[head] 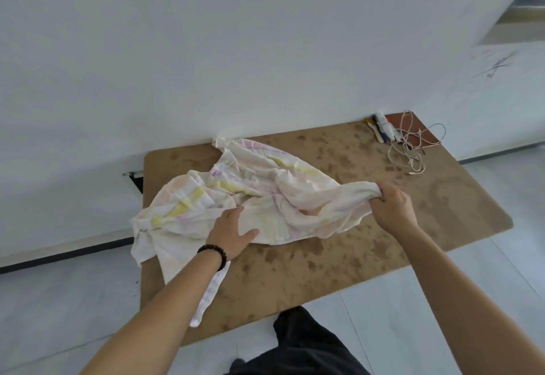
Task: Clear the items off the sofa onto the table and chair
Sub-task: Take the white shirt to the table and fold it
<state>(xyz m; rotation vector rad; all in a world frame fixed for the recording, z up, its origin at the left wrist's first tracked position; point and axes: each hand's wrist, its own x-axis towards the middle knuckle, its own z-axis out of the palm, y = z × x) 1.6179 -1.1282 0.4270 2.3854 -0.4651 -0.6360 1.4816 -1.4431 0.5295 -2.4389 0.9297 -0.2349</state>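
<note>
Cloth (250, 191) sprawls on table (354, 256); right hand (392, 206) fingers clench its corner, left hand (233, 230) fingers pinch its edge.

The cloth (256, 194) is thin, soft cotton-like fabric – crumpled, matt, pale with faded yellow and pink stripes. Under it, the table (354, 256) top looks like brown fibreboard, matt and blotched with darker stains. At the table's far right corner, a thin cable (413, 150) looks like smooth off-white plastic, beside glossy plastic pens (383, 129). The wall (206, 50) behind is flat matt white.
</note>
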